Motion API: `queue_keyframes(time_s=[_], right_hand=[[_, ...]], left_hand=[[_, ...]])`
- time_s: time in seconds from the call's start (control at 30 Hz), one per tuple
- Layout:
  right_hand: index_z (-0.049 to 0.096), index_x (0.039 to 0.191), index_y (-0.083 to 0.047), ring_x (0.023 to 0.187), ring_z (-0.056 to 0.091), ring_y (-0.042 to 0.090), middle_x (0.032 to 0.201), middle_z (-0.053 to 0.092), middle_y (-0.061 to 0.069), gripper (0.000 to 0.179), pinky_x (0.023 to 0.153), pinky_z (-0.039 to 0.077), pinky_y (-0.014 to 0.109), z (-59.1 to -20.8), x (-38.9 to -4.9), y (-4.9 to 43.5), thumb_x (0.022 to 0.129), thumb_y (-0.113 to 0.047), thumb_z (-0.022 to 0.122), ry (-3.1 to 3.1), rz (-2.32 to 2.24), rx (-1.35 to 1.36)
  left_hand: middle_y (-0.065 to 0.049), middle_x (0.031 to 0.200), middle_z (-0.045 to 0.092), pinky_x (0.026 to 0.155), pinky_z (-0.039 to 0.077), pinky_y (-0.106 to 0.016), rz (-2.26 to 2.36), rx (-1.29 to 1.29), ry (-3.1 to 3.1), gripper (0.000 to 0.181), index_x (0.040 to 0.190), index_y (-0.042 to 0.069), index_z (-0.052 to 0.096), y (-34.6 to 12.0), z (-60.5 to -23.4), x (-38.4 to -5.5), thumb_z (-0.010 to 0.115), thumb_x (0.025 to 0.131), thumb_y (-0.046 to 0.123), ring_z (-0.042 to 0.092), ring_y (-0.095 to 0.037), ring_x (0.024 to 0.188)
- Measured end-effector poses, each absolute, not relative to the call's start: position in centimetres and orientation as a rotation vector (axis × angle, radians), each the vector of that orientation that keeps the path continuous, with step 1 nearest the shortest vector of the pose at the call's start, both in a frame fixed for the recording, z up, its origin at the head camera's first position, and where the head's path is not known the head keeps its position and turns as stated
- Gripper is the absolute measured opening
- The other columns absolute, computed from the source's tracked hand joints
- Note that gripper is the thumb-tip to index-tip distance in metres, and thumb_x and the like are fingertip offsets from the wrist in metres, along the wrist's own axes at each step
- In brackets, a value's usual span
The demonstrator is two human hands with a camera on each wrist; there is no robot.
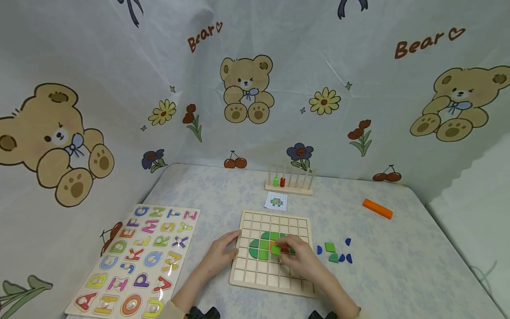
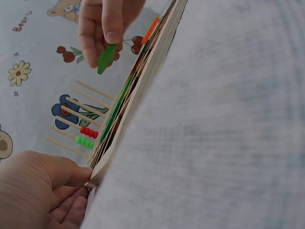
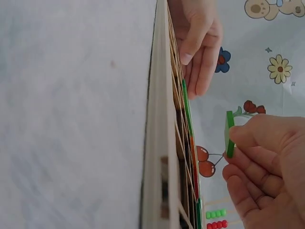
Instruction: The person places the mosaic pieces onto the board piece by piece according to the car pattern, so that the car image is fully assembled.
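Observation:
My right hand (image 1: 299, 257) pinches a green square tile (image 3: 229, 134) between thumb and fingers, raised above the wooden grid board (image 1: 255, 277). My left hand (image 1: 219, 254) rests at the board's left edge, its thumb and fingertips touching the rim. On the board lie several green squares (image 1: 264, 244), dark green rounded pieces (image 1: 253, 249), and an orange piece and a red piece (image 1: 284, 250), partly hidden by the right hand. Behind the board lies a small pattern card (image 1: 276, 201) with a green figure in a grid.
Right of the board lie several loose pieces: a green square (image 1: 330, 247), a green rounded piece (image 1: 334, 258) and blue half-rounds (image 1: 349, 258). An orange bar (image 1: 377, 208) lies farther back. A peg rack (image 1: 288, 188) with green and red beads stands behind. The letter board (image 1: 139, 261) is at left.

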State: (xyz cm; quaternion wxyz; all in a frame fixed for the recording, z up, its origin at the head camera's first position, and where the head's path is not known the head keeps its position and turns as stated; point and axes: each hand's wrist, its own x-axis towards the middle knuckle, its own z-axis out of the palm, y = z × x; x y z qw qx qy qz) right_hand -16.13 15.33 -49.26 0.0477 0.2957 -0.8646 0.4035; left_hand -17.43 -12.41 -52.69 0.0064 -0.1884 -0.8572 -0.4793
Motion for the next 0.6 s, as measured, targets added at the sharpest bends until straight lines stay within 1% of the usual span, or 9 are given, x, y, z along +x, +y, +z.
queue_keyframes(time_s=[0.4,0.6], right_hand=[[0.066,0.108,-0.006,0.095,0.056,0.011,0.103,0.062,-0.002,0.028,0.079,0.053,0.026,-50.4,-16.0,14.8,0.080,-0.002,0.070,-2.651,1.185,0.895],[0.066,0.107,-0.008,0.097,0.054,0.012,0.103,0.062,-0.002,0.028,0.081,0.052,0.029,-50.5,-16.0,14.7,0.080,-0.004,0.070,-2.669,1.069,0.907]], left_hand=[[-0.017,0.136,0.048,0.106,0.033,-0.047,-1.484,-0.591,-2.684,0.049,0.135,0.000,0.049,-12.4,-52.7,-17.5,0.061,0.087,-0.001,0.042,-0.032,0.128],[-0.017,0.136,0.048,0.106,0.033,-0.046,-1.483,-0.588,-2.688,0.049,0.135,0.000,0.049,-12.4,-52.6,-17.5,0.061,0.088,-0.001,0.041,-0.032,0.128]])
